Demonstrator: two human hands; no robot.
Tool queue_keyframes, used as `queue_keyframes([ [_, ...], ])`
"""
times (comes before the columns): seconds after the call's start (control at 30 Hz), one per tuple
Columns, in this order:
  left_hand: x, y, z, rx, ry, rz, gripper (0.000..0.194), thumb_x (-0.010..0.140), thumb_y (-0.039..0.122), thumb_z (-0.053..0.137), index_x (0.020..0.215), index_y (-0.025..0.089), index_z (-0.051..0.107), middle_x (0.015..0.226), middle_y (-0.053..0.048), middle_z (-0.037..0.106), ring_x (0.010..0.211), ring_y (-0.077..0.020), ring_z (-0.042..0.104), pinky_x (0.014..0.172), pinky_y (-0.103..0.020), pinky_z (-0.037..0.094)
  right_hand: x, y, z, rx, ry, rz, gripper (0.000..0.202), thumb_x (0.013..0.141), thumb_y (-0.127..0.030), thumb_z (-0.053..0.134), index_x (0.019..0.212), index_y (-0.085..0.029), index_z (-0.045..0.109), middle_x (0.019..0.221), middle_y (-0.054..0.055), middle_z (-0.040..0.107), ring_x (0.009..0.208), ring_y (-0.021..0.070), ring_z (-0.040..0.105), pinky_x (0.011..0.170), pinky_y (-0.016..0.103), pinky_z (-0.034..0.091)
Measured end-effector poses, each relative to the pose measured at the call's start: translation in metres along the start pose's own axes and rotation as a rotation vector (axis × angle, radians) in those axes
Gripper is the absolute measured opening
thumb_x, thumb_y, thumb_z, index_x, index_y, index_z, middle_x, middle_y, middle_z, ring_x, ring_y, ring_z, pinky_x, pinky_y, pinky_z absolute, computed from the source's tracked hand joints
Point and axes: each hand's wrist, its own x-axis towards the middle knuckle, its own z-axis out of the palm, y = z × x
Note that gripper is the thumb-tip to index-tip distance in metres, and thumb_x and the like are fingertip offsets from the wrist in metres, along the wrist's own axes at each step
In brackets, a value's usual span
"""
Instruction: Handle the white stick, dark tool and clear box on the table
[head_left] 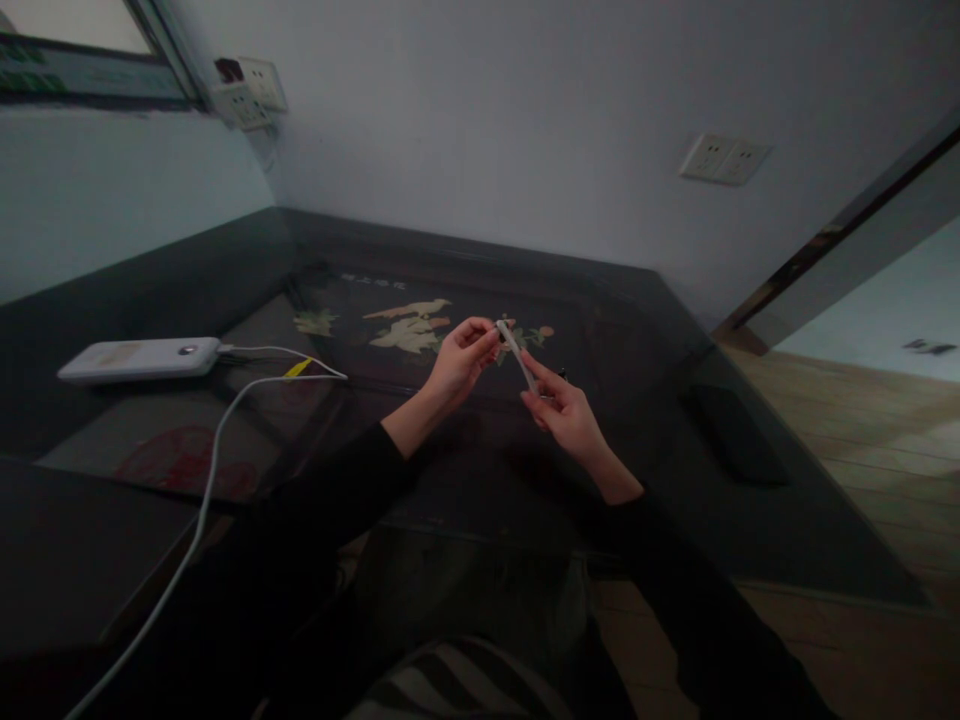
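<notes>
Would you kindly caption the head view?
Both hands, left and right, hold a thin white stick above a dark table.

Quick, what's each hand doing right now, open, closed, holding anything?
Left hand: closed, pinching the upper end of a slim white pen-like stick.
Right hand: closed around the stick's lower end.

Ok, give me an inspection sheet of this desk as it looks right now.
Surface: dark table with a glass top over a floral inlay.
Job's things: slim white stick, held above the table.
Clutter: white power bank; dark flat object at the right edge.
Hands: left hand pinches the stick's upper end; right hand grips its lower end.
Cables: white cable runs from the power bank off the near edge.
Surroundings: wall sockets; wooden floor.
</notes>
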Motion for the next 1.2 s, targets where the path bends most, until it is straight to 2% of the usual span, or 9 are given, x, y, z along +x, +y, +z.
queue_keyframes([
  [0.27, 0.0010, -0.0024, -0.0030, 0.020, -0.028, -0.001, 0.033, 0.071, 0.033, 0.088, 0.077, 0.019, 0.058, 0.069, 0.005, 0.060, 0.059, -0.0050, 0.054, 0.059, -0.018, 0.046, 0.0028, 0.0006, -0.0026, -0.090, 0.072, -0.005, 0.059, 0.091, -0.029, 0.062, 0.150, -0.030, 0.054, 0.071, -0.004, 0.048, 0.051, 0.0093, 0.034, 0.044, 0.023, 0.029],
  [0.5, 0.0005, -0.0029, -0.0035, 0.017, -0.028, -0.026, 0.040, 0.066, 0.037, 0.091, 0.078, 0.019, 0.058, 0.067, 0.006, 0.059, 0.059, -0.0050, 0.055, 0.059, -0.017, 0.047, 0.0041, 0.0016, -0.0048, -0.180, 0.134, -0.049, 0.056, 0.092, -0.028, 0.059, 0.149, -0.025, 0.057, 0.079, 0.001, 0.060, 0.054, 0.0105, 0.035, 0.046, 0.024, 0.031],
  [0.6, 0.0006, -0.0026, -0.0025, 0.021, -0.015, -0.037, 0.039, 0.067, 0.036, 0.091, 0.078, 0.019, 0.058, 0.067, 0.006, 0.059, 0.059, -0.0051, 0.055, 0.059, -0.017, 0.047, 0.0033, -0.0004, -0.0043, -0.194, 0.136, -0.055, 0.056, 0.092, -0.028, 0.059, 0.148, -0.022, 0.057, 0.085, 0.005, 0.065, 0.056, 0.0114, 0.037, 0.047, 0.024, 0.033],
  [0.77, 0.0015, -0.0026, -0.0020, 0.032, 0.009, -0.045, 0.031, 0.072, 0.031, 0.087, 0.077, 0.020, 0.059, 0.068, 0.005, 0.059, 0.058, -0.0056, 0.053, 0.059, -0.019, 0.046, 0.0016, -0.0040, -0.0019, -0.184, 0.112, -0.054, 0.055, 0.092, -0.030, 0.060, 0.147, -0.024, 0.059, 0.092, 0.007, 0.068, 0.058, 0.0120, 0.041, 0.047, 0.024, 0.036],
  [0.9, 0.0015, -0.0026, -0.0028, 0.022, 0.004, -0.037, 0.029, 0.074, 0.028, 0.086, 0.077, 0.019, 0.058, 0.070, 0.004, 0.059, 0.060, -0.0056, 0.053, 0.059, -0.019, 0.044, 0.0008, -0.0024, 0.0000, -0.138, 0.072, -0.039, 0.054, 0.092, -0.030, 0.061, 0.146, -0.025, 0.060, 0.087, 0.004, 0.065, 0.054, 0.0099, 0.036, 0.045, 0.024, 0.032],
  [1.03, 0.0013, -0.0023, -0.0026, -0.008, 0.003, -0.022, 0.032, 0.069, 0.029, 0.088, 0.078, 0.018, 0.059, 0.078, 0.003, 0.066, 0.062, -0.0050, 0.053, 0.060, -0.018, 0.044, 0.0003, 0.0019, 0.0007, -0.049, 0.024, -0.014, 0.057, 0.091, -0.030, 0.064, 0.147, -0.029, 0.058, 0.071, -0.003, 0.052, 0.051, 0.0088, 0.032, 0.044, 0.023, 0.029],
  [1.2, 0.0014, -0.0023, -0.0019, -0.002, 0.004, -0.023, 0.034, 0.068, 0.031, 0.089, 0.078, 0.018, 0.059, 0.090, 0.001, 0.072, 0.062, -0.0042, 0.054, 0.060, -0.018, 0.045, 0.0010, 0.0057, -0.0001, 0.059, -0.009, -0.018, 0.058, 0.090, -0.032, 0.067, 0.147, -0.032, 0.058, 0.068, -0.005, 0.045, 0.049, 0.0083, 0.032, 0.043, 0.023, 0.028],
])
